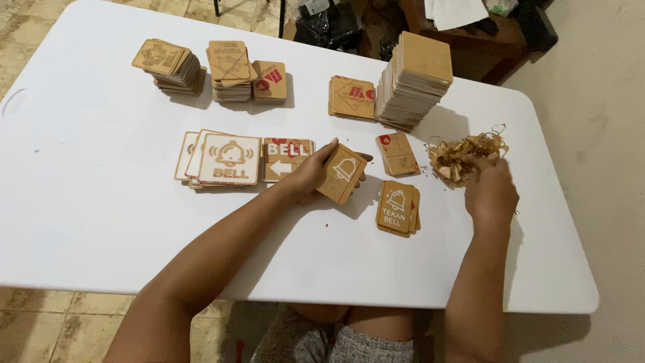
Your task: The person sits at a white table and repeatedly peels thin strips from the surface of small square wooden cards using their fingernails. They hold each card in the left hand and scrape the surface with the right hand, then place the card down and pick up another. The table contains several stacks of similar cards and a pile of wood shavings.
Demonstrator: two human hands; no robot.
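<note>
Your left hand point(310, 176) grips a brown card point(342, 173) with a bell picture, tilted up off the white table point(101, 222). At its 9 o'clock lie flat bell cards point(228, 159) and an arrow card point(285, 159). At its 4 o'clock sits a small card pile point(398, 208). Your right hand point(490, 191) is at 3 o'clock, fingers down in a heap of thin curly scraps point(463, 153); you can't tell if it pinches any. A tall stack point(415, 79) stands at 12 o'clock.
</note>
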